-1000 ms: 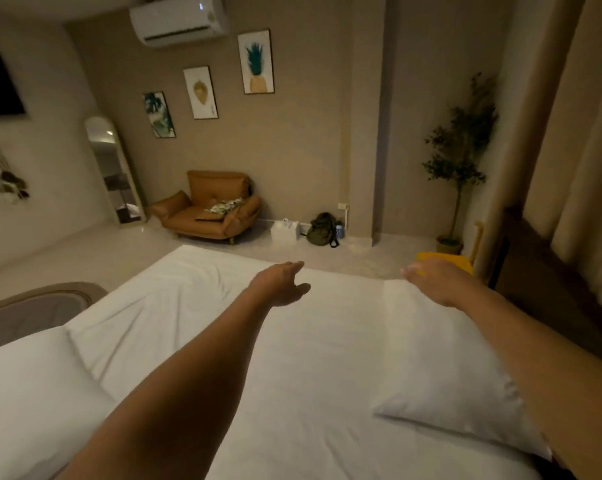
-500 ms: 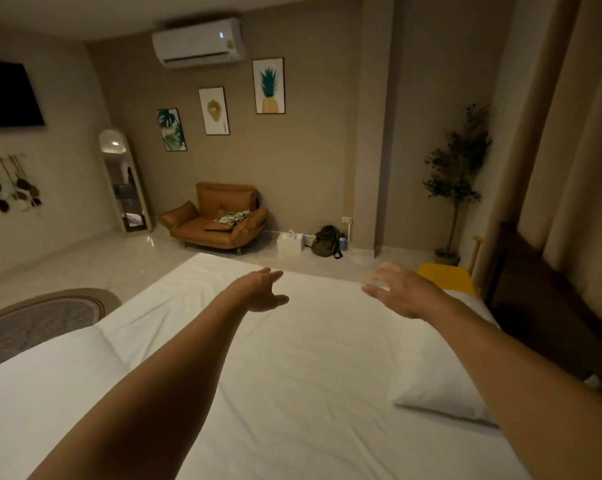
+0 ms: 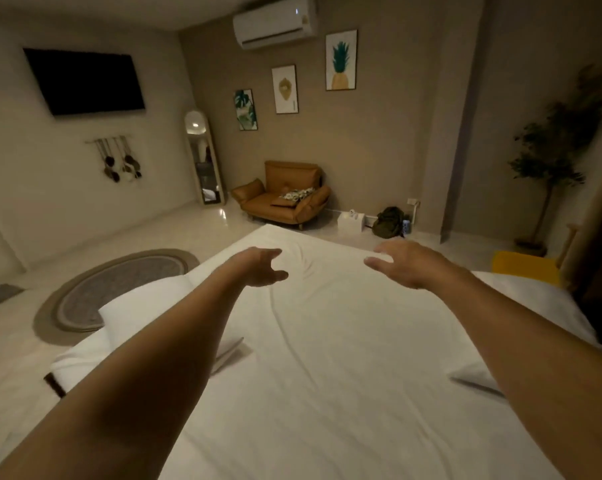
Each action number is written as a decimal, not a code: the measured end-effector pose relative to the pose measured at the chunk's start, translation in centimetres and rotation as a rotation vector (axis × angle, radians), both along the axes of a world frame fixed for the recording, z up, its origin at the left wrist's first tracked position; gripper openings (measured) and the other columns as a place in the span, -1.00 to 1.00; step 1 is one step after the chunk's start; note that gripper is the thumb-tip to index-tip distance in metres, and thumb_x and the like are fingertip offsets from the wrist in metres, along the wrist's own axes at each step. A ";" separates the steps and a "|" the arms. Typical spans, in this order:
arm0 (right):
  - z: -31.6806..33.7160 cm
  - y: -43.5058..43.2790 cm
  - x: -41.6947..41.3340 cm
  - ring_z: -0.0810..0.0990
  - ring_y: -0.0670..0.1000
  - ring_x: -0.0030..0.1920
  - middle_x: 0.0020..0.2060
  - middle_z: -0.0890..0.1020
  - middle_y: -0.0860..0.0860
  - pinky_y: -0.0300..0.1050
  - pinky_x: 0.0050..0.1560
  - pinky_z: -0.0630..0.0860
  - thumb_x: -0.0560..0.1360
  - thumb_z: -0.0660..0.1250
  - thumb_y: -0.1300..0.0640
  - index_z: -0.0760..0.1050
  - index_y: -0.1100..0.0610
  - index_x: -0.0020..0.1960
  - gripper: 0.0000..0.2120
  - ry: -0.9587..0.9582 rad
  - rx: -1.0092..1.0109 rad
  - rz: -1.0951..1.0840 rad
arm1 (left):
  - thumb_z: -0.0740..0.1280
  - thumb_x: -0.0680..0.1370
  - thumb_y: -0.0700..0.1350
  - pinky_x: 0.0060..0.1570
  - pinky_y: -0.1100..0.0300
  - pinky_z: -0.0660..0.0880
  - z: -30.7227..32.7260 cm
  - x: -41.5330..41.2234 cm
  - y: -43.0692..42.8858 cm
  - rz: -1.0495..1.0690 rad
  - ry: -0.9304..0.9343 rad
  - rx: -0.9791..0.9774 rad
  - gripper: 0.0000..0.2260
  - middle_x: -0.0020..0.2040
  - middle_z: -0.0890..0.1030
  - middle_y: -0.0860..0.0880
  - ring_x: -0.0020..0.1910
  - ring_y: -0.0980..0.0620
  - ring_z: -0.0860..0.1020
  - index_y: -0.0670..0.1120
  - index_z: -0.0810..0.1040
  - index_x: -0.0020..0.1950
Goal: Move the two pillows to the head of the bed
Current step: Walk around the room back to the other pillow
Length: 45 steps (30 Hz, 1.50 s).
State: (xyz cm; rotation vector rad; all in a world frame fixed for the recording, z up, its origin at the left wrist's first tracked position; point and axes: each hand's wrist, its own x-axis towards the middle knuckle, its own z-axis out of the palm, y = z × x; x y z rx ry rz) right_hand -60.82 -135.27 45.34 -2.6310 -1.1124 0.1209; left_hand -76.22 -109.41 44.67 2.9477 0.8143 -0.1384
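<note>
**So, both hands empty and the second pillow is way off to the left**

Basically the left hand (image 3: 261, 268) is hanging out over the white bed sheet (image 3: 327, 375) with fingers loosely spread, gripping nothing. The right hand (image 3: 410, 265) is doing the same, open and empty, palm down, not touching anything.

The key bit: the left pillow (image 3: 143, 313) is lying down and to the left of the left hand, back toward the elbow, partly hiding under that forearm. Its long axis looks like it's running along the bed's left edge, roughly parallel to the forearm. I'm guessing that edge is the foot end. The left hand is clearly the nearer one; the right is well apart from it.

The right pillow (image 3: 521, 306) is sitting to the right of the right hand, under and beyond that forearm, up against the dark headboard (image 3: 601, 289) side, so I'd guess that one is already placed.

The sheet itself is lightly wrinkled and bare between the two arms. Beyond the hands there's a tan armchair (image 3: 282, 195), a round rug (image 3: 119, 289) on the glossy floor off left, a wall TV (image 3: 85, 81) and a potted plant (image 3: 552, 150) far right.
</note>
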 end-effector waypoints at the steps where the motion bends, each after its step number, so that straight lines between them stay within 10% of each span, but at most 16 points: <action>1: 0.8 0.5 -1.0 0.30 0.11 0.44 0.50 0.27 0.02 0.09 0.36 0.29 0.50 0.09 -0.36 0.29 -0.04 0.47 -0.35 0.000 0.005 0.017 | 0.26 0.57 0.23 0.42 -0.05 0.29 1.0 -1.6 0.0 0.020 -0.021 0.007 -0.34 0.54 0.32 -0.10 0.48 -0.15 0.31 0.05 0.15 0.60; 26: 4.1 46.4 -33.4 0.44 0.11 0.29 0.38 0.42 0.04 0.12 0.22 0.45 0.48 0.17 -0.33 0.35 -0.02 0.42 -0.39 -0.047 0.083 0.734 | 0.25 0.58 0.23 0.45 -0.02 0.24 6.5 -44.2 29.3 0.700 -0.094 0.104 -0.37 0.56 0.28 -0.03 0.51 -0.09 0.27 0.02 0.22 0.58; 40: 1.8 65.6 -42.2 0.41 0.12 0.36 0.42 0.40 0.07 0.06 0.29 0.38 0.51 0.18 -0.30 0.35 0.06 0.44 -0.37 -0.066 0.042 0.954 | 0.23 0.58 0.24 0.48 -0.11 0.17 3.1 -53.5 42.1 0.851 -0.051 0.069 -0.36 0.61 0.12 -0.02 0.56 -0.10 0.15 0.03 0.17 0.60; 45: 0.6 73.6 -41.1 0.38 0.13 0.39 0.44 0.35 0.08 0.17 0.34 0.36 0.48 0.16 -0.36 0.34 0.02 0.43 -0.34 -0.055 0.018 0.979 | 0.25 0.58 0.23 0.30 -0.01 0.44 2.9 -52.9 49.4 0.864 -0.079 0.040 -0.36 0.60 0.16 -0.02 0.44 -0.11 0.36 0.02 0.20 0.59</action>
